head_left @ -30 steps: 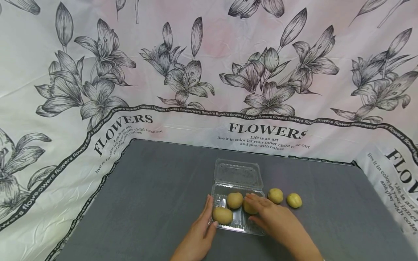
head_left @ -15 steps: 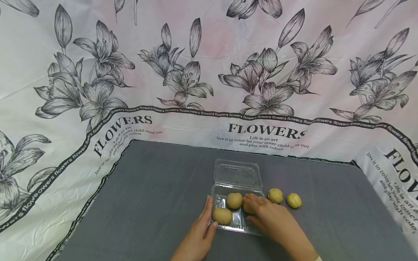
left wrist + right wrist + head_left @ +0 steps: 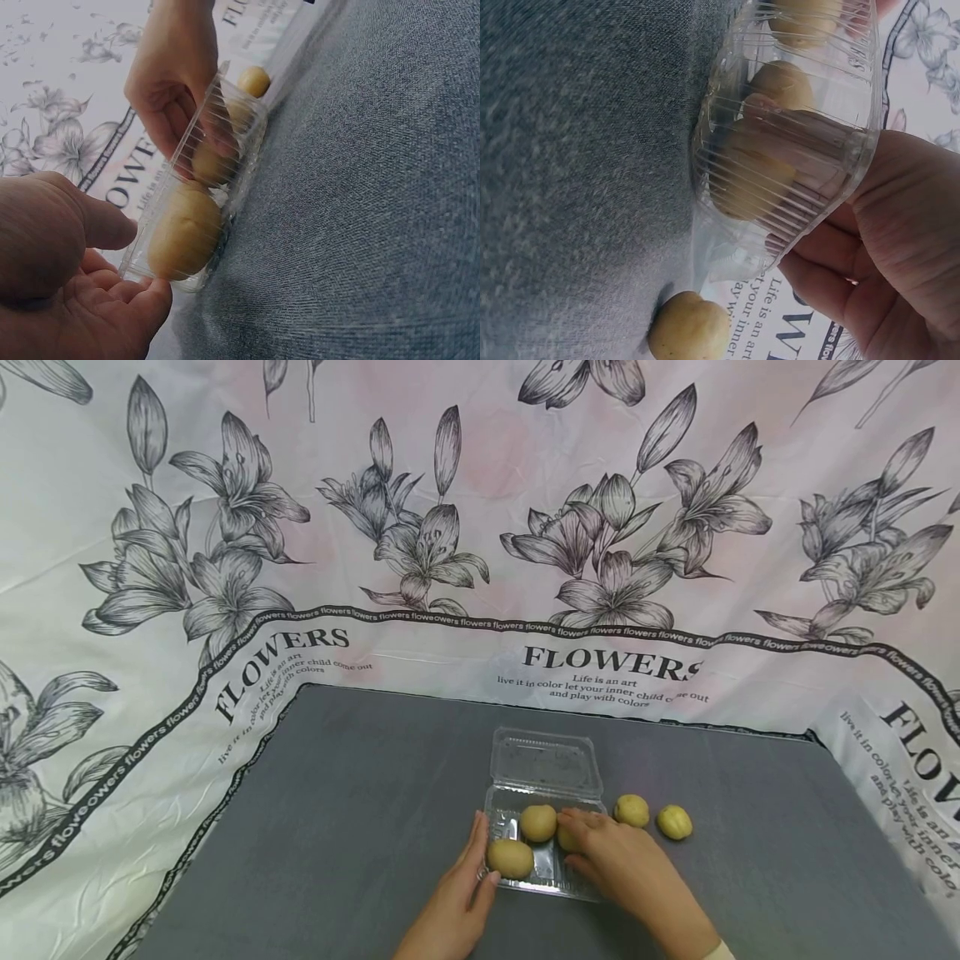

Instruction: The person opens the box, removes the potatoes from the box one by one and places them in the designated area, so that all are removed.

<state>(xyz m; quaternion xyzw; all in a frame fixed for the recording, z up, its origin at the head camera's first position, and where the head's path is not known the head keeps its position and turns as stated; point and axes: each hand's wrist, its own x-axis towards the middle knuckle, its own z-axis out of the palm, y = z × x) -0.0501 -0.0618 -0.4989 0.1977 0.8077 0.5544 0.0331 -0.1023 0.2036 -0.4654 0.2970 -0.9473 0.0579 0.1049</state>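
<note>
A clear plastic clamshell box [image 3: 525, 885] lies on the grey cloth with its lid [image 3: 546, 762] folded back. Two kiwis lie inside it, one at the front left [image 3: 510, 857] and one behind it [image 3: 538, 822]. My right hand [image 3: 596, 852] reaches into the box from the right and curls its fingers round a third kiwi [image 3: 566, 839], seen through the wall in the right wrist view [image 3: 754, 180]. My left hand [image 3: 472, 864] rests with straight fingers against the box's left side, thumb at the front corner [image 3: 112, 229].
Two more kiwis [image 3: 632, 810] [image 3: 674, 822] lie on the grey cloth [image 3: 360, 810] just right of the box. A white cloth printed with flowers [image 3: 450, 527] rises behind and at both sides.
</note>
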